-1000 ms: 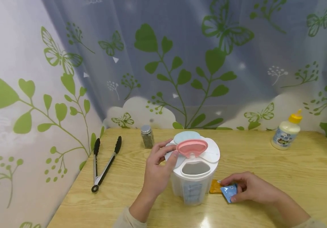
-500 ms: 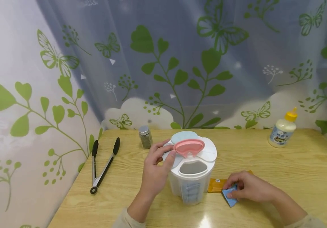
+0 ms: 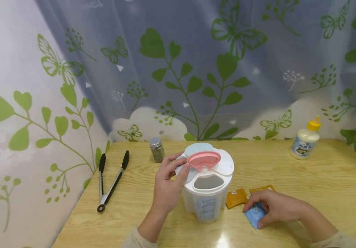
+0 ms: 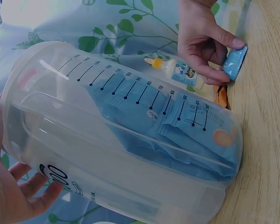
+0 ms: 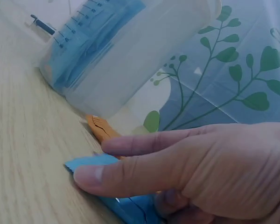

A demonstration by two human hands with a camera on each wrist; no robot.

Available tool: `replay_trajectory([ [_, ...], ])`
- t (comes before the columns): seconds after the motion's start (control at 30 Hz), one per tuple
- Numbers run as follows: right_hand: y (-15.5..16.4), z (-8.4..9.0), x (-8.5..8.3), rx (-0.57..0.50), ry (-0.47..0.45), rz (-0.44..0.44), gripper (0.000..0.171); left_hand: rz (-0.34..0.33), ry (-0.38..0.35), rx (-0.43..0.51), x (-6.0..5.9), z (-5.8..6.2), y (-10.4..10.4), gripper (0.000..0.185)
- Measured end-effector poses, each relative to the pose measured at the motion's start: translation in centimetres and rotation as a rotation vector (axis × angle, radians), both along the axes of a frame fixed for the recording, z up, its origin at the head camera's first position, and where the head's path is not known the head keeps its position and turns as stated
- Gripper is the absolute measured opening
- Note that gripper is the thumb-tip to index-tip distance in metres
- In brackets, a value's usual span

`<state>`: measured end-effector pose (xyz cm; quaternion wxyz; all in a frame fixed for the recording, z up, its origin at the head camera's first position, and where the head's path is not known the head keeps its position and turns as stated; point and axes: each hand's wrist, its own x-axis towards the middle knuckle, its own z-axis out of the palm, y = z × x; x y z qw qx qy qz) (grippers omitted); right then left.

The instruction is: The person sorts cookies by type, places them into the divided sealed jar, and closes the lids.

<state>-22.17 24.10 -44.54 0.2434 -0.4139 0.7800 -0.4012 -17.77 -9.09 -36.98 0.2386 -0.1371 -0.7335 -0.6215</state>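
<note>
A clear plastic storage container (image 3: 207, 206) with a white lid stands on the table. Its pink flap (image 3: 204, 159) is raised, and the front compartment's opening shows. My left hand (image 3: 169, 186) holds the container at the lid's left side, thumb and index finger beside the pink flap. Through the clear wall, several blue sachets (image 4: 154, 126) show inside in the left wrist view. To the container's right, my right hand (image 3: 278, 206) pinches a small blue sachet (image 3: 255, 214) between thumb and fingers, low over the table. An orange sachet (image 3: 236, 198) lies between that hand and the container.
Another orange sachet (image 3: 262, 188) lies just behind my right hand. Black-tipped tongs (image 3: 112, 187) lie spread at the left. At the back stand a spice jar (image 3: 157, 150) and, far right, a yellow-capped squeeze bottle (image 3: 304, 142). A patterned curtain (image 3: 178, 86) hangs behind the table.
My right hand has drawn the blue sachet slightly toward me, away from the orange sachet by the container; both orange sachets show more separately. My left hand keeps its hold on the container.
</note>
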Motion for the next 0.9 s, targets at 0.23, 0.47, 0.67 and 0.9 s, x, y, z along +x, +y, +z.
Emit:
replay_trajectory([
  [0.23,-0.1,0.1,-0.1,0.002,0.105,-0.037,0.039,0.017,-0.015,-0.008,1.7,2.1,0.6,0.015],
  [0.47,-0.5,0.5,-0.2,0.008,0.0,-0.07,0.035,0.013,-0.021,-0.015,1.8,2.7,0.5,0.015],
  [0.67,-0.9,0.7,-0.2,-0.052,-0.18,-0.121,0.045,-0.004,-0.001,0.003,1.0,1.6,0.2,0.015],
  [0.9,-1.2,1.2,-0.2,-0.186,-0.353,-0.165,0.025,-0.012,-0.004,0.004,-0.2,-0.3,-0.1,0.016],
])
